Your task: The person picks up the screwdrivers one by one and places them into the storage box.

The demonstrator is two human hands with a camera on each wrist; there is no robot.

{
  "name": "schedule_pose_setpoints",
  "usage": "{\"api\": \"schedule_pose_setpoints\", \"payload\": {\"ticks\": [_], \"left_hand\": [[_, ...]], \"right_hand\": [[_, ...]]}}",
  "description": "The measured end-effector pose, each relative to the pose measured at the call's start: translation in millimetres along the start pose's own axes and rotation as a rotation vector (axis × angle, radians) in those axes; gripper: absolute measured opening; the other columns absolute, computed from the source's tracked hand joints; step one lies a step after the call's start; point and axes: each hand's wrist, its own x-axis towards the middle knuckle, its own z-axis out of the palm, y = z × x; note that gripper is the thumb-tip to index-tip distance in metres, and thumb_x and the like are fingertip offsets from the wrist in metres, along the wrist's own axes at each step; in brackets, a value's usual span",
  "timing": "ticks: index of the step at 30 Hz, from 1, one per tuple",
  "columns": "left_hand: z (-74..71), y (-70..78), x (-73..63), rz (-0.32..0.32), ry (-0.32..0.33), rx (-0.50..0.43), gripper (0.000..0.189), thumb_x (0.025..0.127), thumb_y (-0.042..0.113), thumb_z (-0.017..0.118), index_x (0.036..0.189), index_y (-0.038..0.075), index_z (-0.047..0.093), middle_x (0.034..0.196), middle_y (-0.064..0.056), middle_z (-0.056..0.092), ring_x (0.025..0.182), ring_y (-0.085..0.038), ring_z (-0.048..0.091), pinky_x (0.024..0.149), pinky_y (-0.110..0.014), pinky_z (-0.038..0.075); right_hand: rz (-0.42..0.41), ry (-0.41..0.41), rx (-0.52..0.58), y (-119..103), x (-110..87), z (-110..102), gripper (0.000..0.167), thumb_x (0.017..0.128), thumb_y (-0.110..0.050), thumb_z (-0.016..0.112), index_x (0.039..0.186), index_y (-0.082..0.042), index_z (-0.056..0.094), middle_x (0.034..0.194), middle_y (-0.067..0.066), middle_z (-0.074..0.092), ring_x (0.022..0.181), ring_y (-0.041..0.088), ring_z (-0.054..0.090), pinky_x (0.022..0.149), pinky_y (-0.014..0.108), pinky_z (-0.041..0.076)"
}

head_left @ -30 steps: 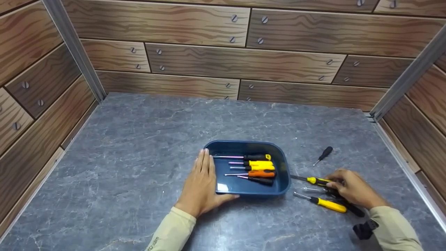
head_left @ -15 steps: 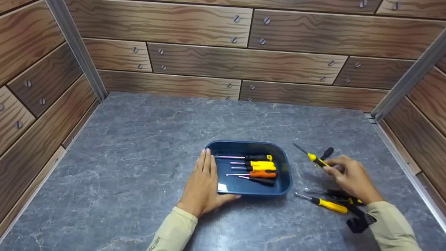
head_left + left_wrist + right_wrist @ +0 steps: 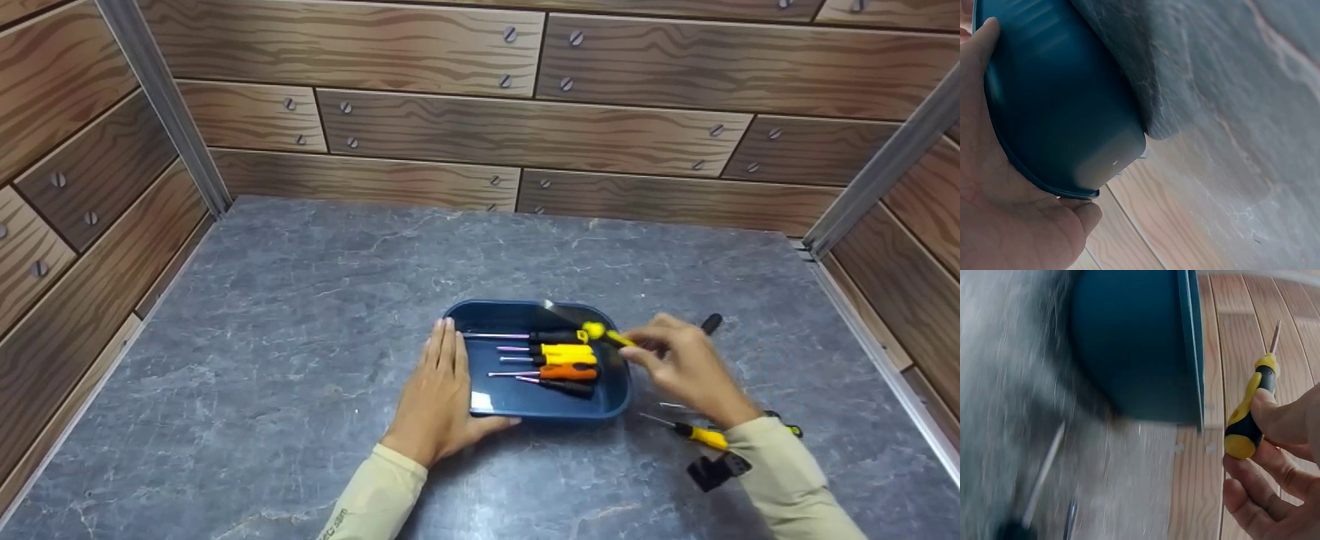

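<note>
At the left, we see the left hand (image 3: 431, 386) with its fingers straight and flat along the left wall of the blue tray (image 3: 551, 419), the thumb out along the near side. Inside, five screwdrivers (image 3: 568, 360) lie roughly side by side, shafts to the left, handles to the right. Over the tray's far right part we find the yellow-and-black screwdriver (image 3: 595, 331), its long axis slanting: the blurred tip points left and away from us, against the far rim, the butt right and toward us. The right hand (image 3: 686, 367) pinches its handle between thumb and fingers. Farther right, on the tabletop (image 3: 337, 300), we see a yellow-handled screwdriver (image 3: 705, 436), shaft toward the tray, and a black handle (image 3: 712, 323) beyond the hand.
</note>
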Motion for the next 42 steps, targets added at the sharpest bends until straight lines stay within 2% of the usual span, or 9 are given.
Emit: {"api": "schedule_pose_setpoints", "payload": {"ticks": [7, 13, 17, 23, 28, 30, 33, 37, 42], "left_hand": [[-1.3, 0.7, 0.0, 0.005, 0.002, 0.011, 0.128, 0.079, 0.089, 0.047, 0.15, -0.016, 0.03, 0.159, -0.036, 0.021, 0.15, -0.045, 0.02, 0.123, -0.047, 0.022], [-0.9, 0.2, -0.8, 0.0, 0.006, 0.006, 0.128, 0.079, 0.089, 0.046, 0.151, -0.016, 0.03, 0.159, -0.035, 0.02, 0.15, -0.045, 0.02, 0.123, -0.047, 0.021], [0.5, 0.2, -0.6, 0.004, 0.017, 0.024, 0.128, 0.079, 0.09, 0.046, 0.15, -0.016, 0.031, 0.159, -0.035, 0.023, 0.149, -0.045, 0.022, 0.123, -0.046, 0.023], [0.6, 0.4, 0.3, 0.001, 0.008, 0.014, 0.129, 0.078, 0.09, 0.046, 0.151, -0.015, 0.03, 0.16, -0.035, 0.021, 0.15, -0.045, 0.021, 0.123, -0.046, 0.022], [-0.1, 0.3, -0.2, -0.002, 0.0, 0.02, 0.129, 0.078, 0.09, 0.046, 0.151, -0.015, 0.03, 0.16, -0.035, 0.021, 0.15, -0.045, 0.021, 0.123, -0.046, 0.022], [-0.7, 0.4, -0.3, -0.001, 0.0, 0.022, 0.129, 0.078, 0.091, 0.046, 0.151, -0.015, 0.03, 0.16, -0.035, 0.021, 0.15, -0.045, 0.021, 0.123, -0.046, 0.022], [-0.7, 0.5, -0.2, 0.003, 0.002, 0.023, 0.13, 0.078, 0.091, 0.046, 0.151, -0.016, 0.03, 0.159, -0.035, 0.021, 0.15, -0.045, 0.021, 0.123, -0.046, 0.022], [-0.3, 0.4, -0.1, 0.008, 0.008, 0.027, 0.13, 0.078, 0.09, 0.046, 0.15, -0.016, 0.03, 0.159, -0.036, 0.022, 0.149, -0.045, 0.022, 0.123, -0.046, 0.022], [-0.2, -0.1, -0.2, 0.012, 0.009, 0.047, 0.129, 0.079, 0.091, 0.045, 0.15, -0.016, 0.031, 0.159, -0.036, 0.022, 0.149, -0.044, 0.022, 0.123, -0.046, 0.022]], "right_hand": [[-0.027, -0.223, -0.118, -26, 5.2, 22, 0.015, 0.082, -0.01, 0.084, 0.096, -0.007, 0.081, 0.08, -0.008, 0.059, 0.071, 0.008, 0.052, 0.064, 0.029, 0.048], [-0.079, -0.334, -0.208, -37, 7.8, 35, 0.013, 0.081, -0.013, 0.084, 0.093, -0.01, 0.082, 0.08, -0.007, 0.06, 0.075, 0.013, 0.052, 0.064, 0.032, 0.045], [-0.096, -0.399, -0.223, -38, 8.8, 40, 0.008, 0.082, -0.013, 0.083, 0.09, -0.01, 0.081, 0.082, -0.006, 0.062, 0.075, 0.015, 0.056, 0.065, 0.036, 0.049], [-0.052, -0.472, -0.212, -37, 11.1, 44, 0.007, 0.083, -0.015, 0.082, 0.089, -0.011, 0.081, 0.085, -0.005, 0.068, 0.079, 0.014, 0.061, 0.067, 0.038, 0.053], [-0.017, -0.526, -0.204, -37, 16.1, 45, 0.005, 0.082, -0.016, 0.084, 0.086, -0.013, 0.082, 0.083, -0.007, 0.071, 0.074, 0.01, 0.058, 0.062, 0.032, 0.05], [-0.012, -0.547, -0.201, -37, 18.1, 45, 0.006, 0.082, -0.015, 0.084, 0.078, -0.015, 0.08, 0.073, -0.011, 0.065, 0.067, 0.008, 0.052, 0.056, 0.029, 0.044], [0.003, -0.573, -0.178, -37, 20.3, 45, 0.023, 0.082, -0.012, 0.083, 0.065, -0.018, 0.07, 0.059, -0.016, 0.047, 0.057, 0.005, 0.042, 0.05, 0.025, 0.035], [0.021, -0.609, -0.145, -36, 22.4, 45, 0.033, 0.081, -0.009, 0.083, 0.06, -0.02, 0.062, 0.055, -0.015, 0.034, 0.052, 0.004, 0.033, 0.047, 0.023, 0.027], [0.011, -0.626, -0.162, -36, 24.5, 45, 0.015, 0.075, -0.008, 0.088, 0.072, -0.016, 0.075, 0.065, -0.012, 0.06, 0.06, 0.006, 0.049, 0.053, 0.028, 0.047]]}}
